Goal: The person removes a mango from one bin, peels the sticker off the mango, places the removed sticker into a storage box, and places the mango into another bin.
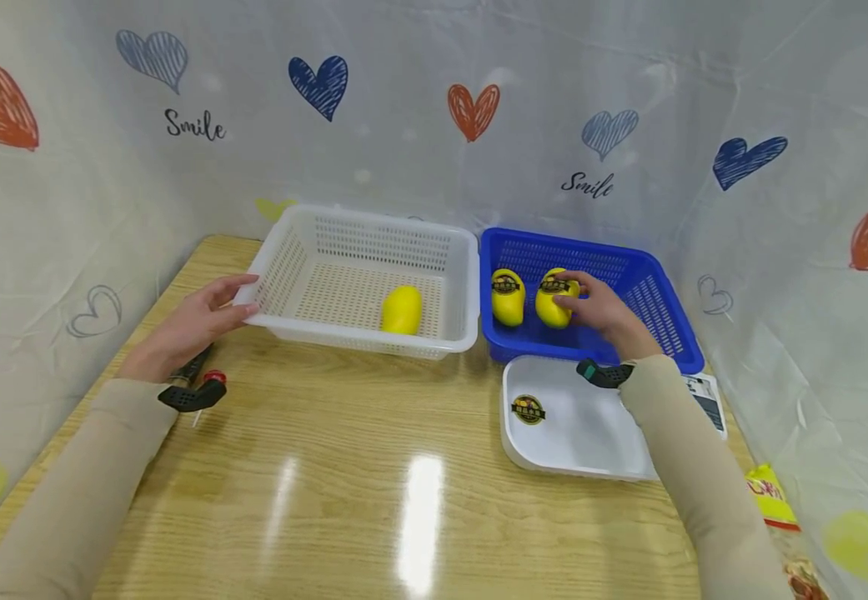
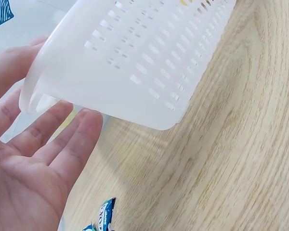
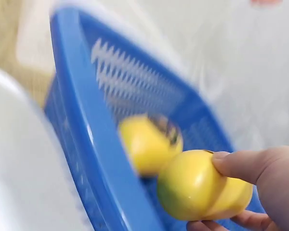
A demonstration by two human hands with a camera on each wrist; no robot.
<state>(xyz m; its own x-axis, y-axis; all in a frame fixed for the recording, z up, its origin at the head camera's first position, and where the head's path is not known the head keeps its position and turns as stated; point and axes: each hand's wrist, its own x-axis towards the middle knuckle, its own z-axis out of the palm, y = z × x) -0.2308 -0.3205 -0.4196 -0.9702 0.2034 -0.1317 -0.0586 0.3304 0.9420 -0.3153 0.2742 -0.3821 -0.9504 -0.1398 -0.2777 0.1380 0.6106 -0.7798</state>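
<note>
while gripped, mango tops blue basket.

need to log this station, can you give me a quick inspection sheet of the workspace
surface: wooden table, glossy, light glare.
job's things: white basket holds one yellow mango; blue basket holds two stickered mangoes, the left mango lying free.
clutter: white tray bearing a round sticker; snack packets at the table's right edge.
grippers: left hand rests on the white basket's corner, fingers straight; right hand grips the right mango.
cables: nothing seen.
surroundings: heart-print curtain reading Smile.
</note>
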